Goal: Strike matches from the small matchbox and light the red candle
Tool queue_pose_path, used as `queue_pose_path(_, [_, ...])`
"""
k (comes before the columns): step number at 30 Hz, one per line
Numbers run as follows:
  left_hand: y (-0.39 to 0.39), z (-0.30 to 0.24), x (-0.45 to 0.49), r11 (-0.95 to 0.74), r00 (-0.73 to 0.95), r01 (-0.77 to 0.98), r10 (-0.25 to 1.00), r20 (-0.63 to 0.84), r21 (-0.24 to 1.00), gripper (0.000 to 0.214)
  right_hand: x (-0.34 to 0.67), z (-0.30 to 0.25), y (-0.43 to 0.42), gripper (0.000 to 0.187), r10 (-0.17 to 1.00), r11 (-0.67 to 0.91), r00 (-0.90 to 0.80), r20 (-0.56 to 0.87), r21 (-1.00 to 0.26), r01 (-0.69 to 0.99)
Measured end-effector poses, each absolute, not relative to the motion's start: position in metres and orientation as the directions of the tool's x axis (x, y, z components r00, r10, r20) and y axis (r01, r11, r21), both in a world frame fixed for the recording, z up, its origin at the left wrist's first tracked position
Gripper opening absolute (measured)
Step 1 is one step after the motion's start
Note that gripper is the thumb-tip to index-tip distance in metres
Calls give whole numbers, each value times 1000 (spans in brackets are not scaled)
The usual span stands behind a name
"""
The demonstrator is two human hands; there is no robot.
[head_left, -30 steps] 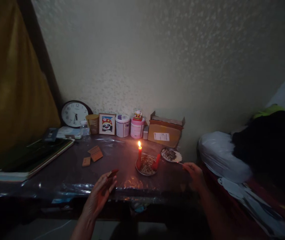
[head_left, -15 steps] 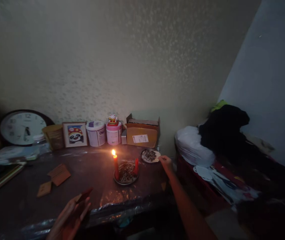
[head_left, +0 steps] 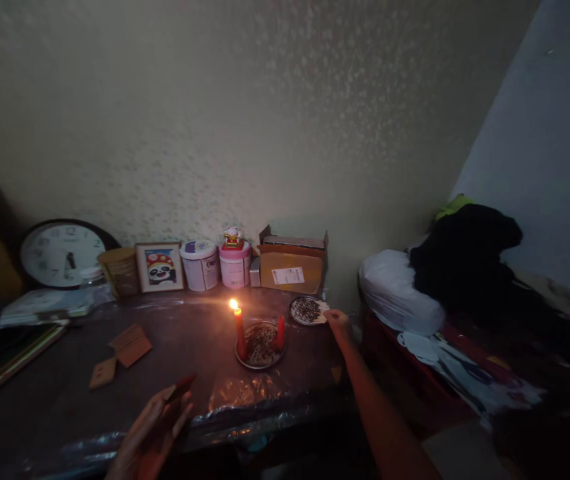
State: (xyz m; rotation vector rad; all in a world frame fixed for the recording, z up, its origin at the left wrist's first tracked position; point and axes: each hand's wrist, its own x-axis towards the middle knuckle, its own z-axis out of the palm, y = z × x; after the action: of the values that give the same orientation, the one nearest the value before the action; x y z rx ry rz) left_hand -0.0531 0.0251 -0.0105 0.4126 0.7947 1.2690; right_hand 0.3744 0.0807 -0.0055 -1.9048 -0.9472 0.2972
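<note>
My right hand (head_left: pixel 339 325) pinches at the right rim of a small round plate (head_left: pixel 292 316). Pale, thin matchsticks (head_left: pixel 323 311) with dark heads fan out there; the fingertips close on their ends. Held low at the front, my left hand (head_left: pixel 157 420) is curled around a thin dark-red flat piece (head_left: pixel 183 385), its kind unclear in the dim light. Between the hands a lit red candle (head_left: pixel 240 337) stands on a larger plate (head_left: pixel 261 367) strewn with brown bits. A shorter unlit red candle (head_left: pixel 281 332) is upright at that plate's right side.
Orange-brown cards (head_left: pixel 132 347) lie on the plastic-covered table (head_left: pixel 179 333). Along the wall stand a clock (head_left: pixel 62 253), a panda picture (head_left: pixel 161 268), two canisters (head_left: pixel 201 267) and a cardboard box (head_left: pixel 292 267). Bags and dark cloth (head_left: pixel 465 247) are heaped at right.
The view has shifted slightly, so the table and its things sit a little further right. Both hands keep nearly the same places and grips; the candle still burns.
</note>
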Motion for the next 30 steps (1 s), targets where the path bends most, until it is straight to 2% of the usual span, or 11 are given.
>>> queue_pose_path(13, [25, -15, -55, 251, 128, -650, 967, -222, 718, 31, 375, -4, 73, 24, 678, -214, 705, 207, -863, 458])
queue_pose_path(16, [26, -15, -55, 248, 139, -644, 968, -208, 724, 31, 369, 9, 66, 20, 638, -157, 721, 270, -871, 466])
queue_pose_path(20, [24, -13, -52, 236, 136, -636, 972, -194, 735, 32, 345, 37, 45, 25, 592, -21, 710, 381, -874, 486])
queue_pose_path(22, [23, -12, -49, 231, 173, -625, 973, -156, 745, 29, 319, 49, 31, 27, 609, 51, 678, 411, -873, 484])
queue_pose_path(25, [21, -13, -44, 231, 209, -624, 970, -126, 746, 22, 261, 61, 7, 23, 698, 164, 559, 447, -860, 483])
queue_pose_path(26, [20, -14, -41, 229, 216, -629, 969, -116, 743, 21, 239, 63, 0, 21, 771, 251, 419, 480, -833, 492])
queue_pose_path(28, [16, -14, -37, 230, 238, -626, 966, -98, 745, 22, 195, 64, -13, 19, 814, 313, 306, 494, -816, 486])
queue_pose_path(30, [11, -13, -32, 229, 278, -597, 958, -69, 769, 23, 158, 62, -24, 16, 857, 423, 81, 509, -785, 453])
